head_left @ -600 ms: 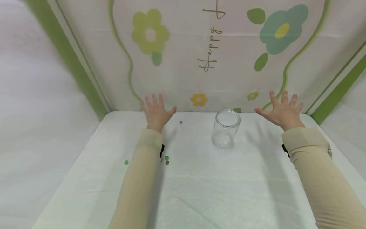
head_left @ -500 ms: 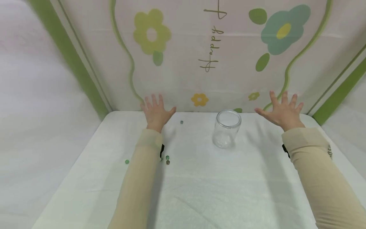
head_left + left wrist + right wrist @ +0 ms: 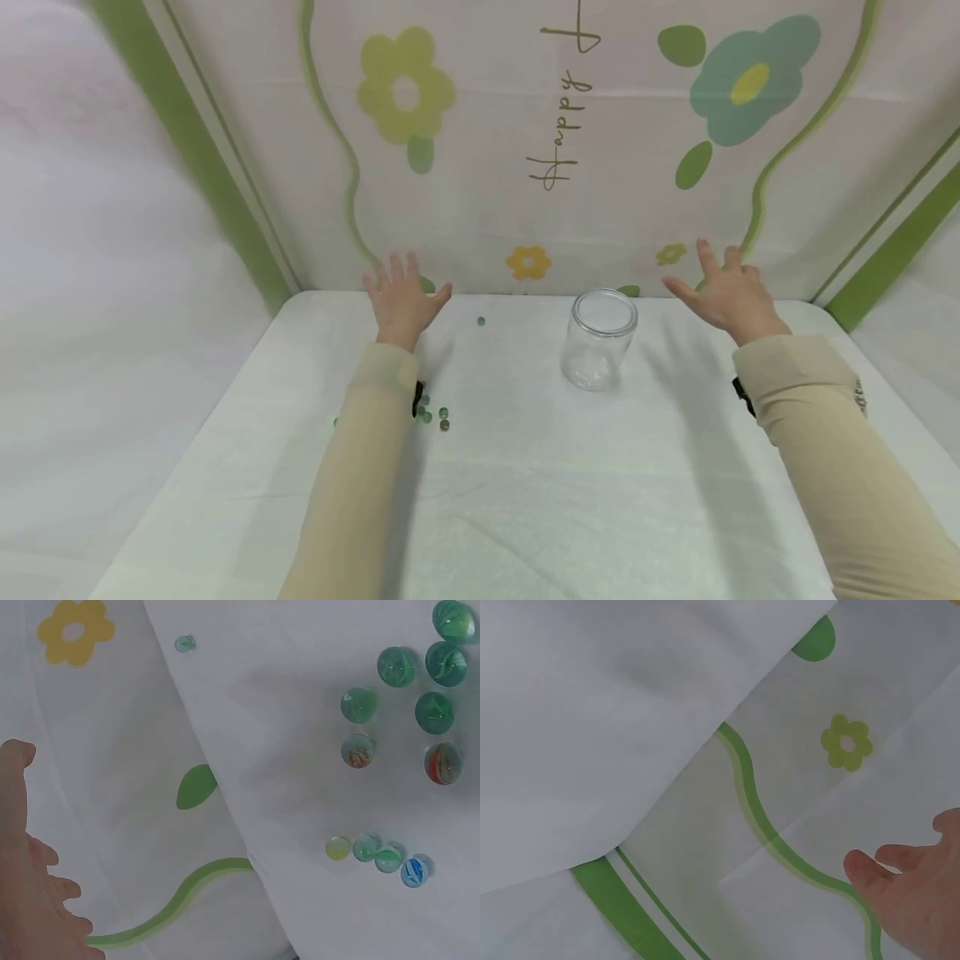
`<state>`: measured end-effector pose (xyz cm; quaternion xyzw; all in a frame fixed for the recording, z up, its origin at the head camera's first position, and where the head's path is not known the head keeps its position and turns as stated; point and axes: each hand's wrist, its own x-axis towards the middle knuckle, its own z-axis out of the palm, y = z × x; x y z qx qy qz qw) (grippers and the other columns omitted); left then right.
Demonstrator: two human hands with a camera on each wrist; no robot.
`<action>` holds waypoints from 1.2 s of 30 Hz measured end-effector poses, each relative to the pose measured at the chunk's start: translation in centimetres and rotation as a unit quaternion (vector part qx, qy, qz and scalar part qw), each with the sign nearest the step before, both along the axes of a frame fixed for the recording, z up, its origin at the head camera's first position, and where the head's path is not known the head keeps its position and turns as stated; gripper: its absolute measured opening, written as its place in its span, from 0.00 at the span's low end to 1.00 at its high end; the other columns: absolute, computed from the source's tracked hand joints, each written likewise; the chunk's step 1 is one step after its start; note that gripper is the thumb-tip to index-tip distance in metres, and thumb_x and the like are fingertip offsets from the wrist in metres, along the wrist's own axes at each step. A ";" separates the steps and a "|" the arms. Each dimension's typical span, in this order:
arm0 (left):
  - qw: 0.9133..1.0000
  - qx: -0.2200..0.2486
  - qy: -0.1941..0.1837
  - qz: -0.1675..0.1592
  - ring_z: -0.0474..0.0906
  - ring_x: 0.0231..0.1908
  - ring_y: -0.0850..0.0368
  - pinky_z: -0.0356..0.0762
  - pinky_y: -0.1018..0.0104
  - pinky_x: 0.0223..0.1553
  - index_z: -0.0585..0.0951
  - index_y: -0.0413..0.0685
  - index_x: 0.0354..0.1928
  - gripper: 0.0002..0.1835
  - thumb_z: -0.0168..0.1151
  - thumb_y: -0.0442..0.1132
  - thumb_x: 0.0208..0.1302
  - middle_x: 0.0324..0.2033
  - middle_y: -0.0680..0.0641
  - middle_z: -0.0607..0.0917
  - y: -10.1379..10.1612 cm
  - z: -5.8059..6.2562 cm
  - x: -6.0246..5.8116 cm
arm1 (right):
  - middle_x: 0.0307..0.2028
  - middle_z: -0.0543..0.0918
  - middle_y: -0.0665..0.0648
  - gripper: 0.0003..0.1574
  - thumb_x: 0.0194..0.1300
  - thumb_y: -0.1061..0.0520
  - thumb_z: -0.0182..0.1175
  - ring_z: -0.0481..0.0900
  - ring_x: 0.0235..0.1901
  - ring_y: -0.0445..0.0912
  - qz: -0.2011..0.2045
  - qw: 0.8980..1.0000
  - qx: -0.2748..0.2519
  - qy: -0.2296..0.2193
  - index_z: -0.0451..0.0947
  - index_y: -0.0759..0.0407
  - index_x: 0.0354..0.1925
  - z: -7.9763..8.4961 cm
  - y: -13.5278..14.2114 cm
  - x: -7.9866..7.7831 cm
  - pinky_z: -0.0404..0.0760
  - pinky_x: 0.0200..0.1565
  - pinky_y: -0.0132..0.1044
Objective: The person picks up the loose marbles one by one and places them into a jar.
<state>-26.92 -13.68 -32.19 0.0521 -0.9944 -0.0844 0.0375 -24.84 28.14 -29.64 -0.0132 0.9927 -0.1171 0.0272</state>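
Observation:
My left hand [image 3: 402,304] hovers over the table's far left part with fingers spread, holding nothing. To the right, my right hand [image 3: 733,300] is likewise raised with spread fingers, the outer ones slightly bent, and holds nothing. Between them a clear glass jar [image 3: 597,346] stands upright without a lid, nearer to the right hand. Below the left forearm lie several glass marbles, partly hidden by the sleeve in the head view. The left wrist view shows green marbles [image 3: 395,667], a red-streaked marble [image 3: 443,763] and a blue-striped marble [image 3: 414,871]. One small marble [image 3: 481,321] lies apart near the far edge.
A white cloth covers the table [image 3: 510,492]. Behind its far edge hangs a pale curtain [image 3: 480,200] printed with flowers and green lines. White fabric [image 3: 112,250] encloses the left side.
Both hands have shifted slightly left, and the right hand's outer fingers have bent a little. More marbles show beside the left sleeve. The head view has moved slightly.

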 end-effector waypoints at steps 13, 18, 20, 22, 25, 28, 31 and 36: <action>1.000 0.021 0.011 0.015 0.75 0.54 0.36 0.75 0.43 0.56 0.70 0.38 0.60 0.34 0.49 0.60 0.66 0.53 0.35 0.78 -2.0 -0.5 0.9 | 0.68 0.51 0.80 0.54 0.70 0.27 0.32 0.50 0.67 0.74 0.056 0.996 -0.034 0.052 0.39 0.66 0.74 0.5 -3.5 0.1 0.53 0.66 0.70; 0.999 0.038 -0.020 0.023 0.73 0.55 0.34 0.74 0.42 0.58 0.69 0.33 0.61 0.33 0.46 0.57 0.70 0.55 0.32 0.76 -3.3 -0.7 1.3 | 0.70 0.51 0.77 0.53 0.70 0.27 0.32 0.48 0.69 0.72 0.074 0.996 -0.035 0.047 0.40 0.63 0.75 0.7 -5.1 0.4 0.53 0.67 0.70; 0.998 0.053 -0.025 0.021 0.72 0.56 0.33 0.73 0.42 0.59 0.68 0.32 0.63 0.33 0.45 0.55 0.70 0.57 0.31 0.74 -3.7 -0.8 1.4 | 0.71 0.49 0.76 0.53 0.70 0.27 0.32 0.47 0.69 0.72 0.078 0.995 -0.040 0.040 0.39 0.61 0.75 0.7 -5.5 0.6 0.52 0.67 0.71; 0.997 0.065 -0.032 0.019 0.72 0.57 0.33 0.73 0.43 0.59 0.67 0.32 0.64 0.33 0.45 0.54 0.71 0.59 0.30 0.73 -4.2 -1.0 1.4 | 0.71 0.48 0.75 0.52 0.70 0.27 0.32 0.47 0.70 0.72 0.084 0.995 -0.046 0.036 0.39 0.60 0.75 0.8 -5.8 0.8 0.52 0.67 0.71; 0.996 0.082 -0.043 0.017 0.71 0.59 0.36 0.74 0.45 0.59 0.68 0.33 0.64 0.31 0.44 0.52 0.71 0.61 0.32 0.73 -5.0 -1.4 1.6 | 0.72 0.46 0.74 0.52 0.70 0.27 0.34 0.45 0.71 0.71 0.097 0.993 -0.050 0.034 0.40 0.59 0.75 0.7 -6.2 1.1 0.50 0.67 0.70; 0.993 0.098 -0.060 0.014 0.70 0.61 0.37 0.73 0.45 0.61 0.69 0.33 0.63 0.29 0.44 0.49 0.71 0.62 0.33 0.73 -6.0 -1.9 1.7 | 0.73 0.47 0.73 0.51 0.70 0.29 0.37 0.44 0.71 0.69 0.116 0.991 -0.053 0.034 0.41 0.60 0.75 0.4 -6.8 1.4 0.50 0.68 0.70; 0.990 0.119 -0.077 0.011 0.69 0.62 0.36 0.70 0.45 0.64 0.69 0.32 0.62 0.28 0.44 0.47 0.70 0.62 0.33 0.72 -6.9 -2.2 1.9 | 0.73 0.48 0.73 0.51 0.70 0.29 0.39 0.45 0.72 0.68 0.132 0.989 -0.055 0.034 0.42 0.59 0.75 0.0 -7.3 1.7 0.50 0.69 0.68; 0.985 0.135 -0.108 0.023 0.69 0.61 0.35 0.70 0.44 0.63 0.71 0.33 0.61 0.26 0.45 0.45 0.69 0.62 0.32 0.73 -8.0 -2.7 2.4 | 0.72 0.51 0.71 0.52 0.68 0.30 0.45 0.47 0.72 0.66 0.150 0.987 -0.051 0.035 0.45 0.59 0.75 -0.6 -7.9 2.0 0.52 0.70 0.66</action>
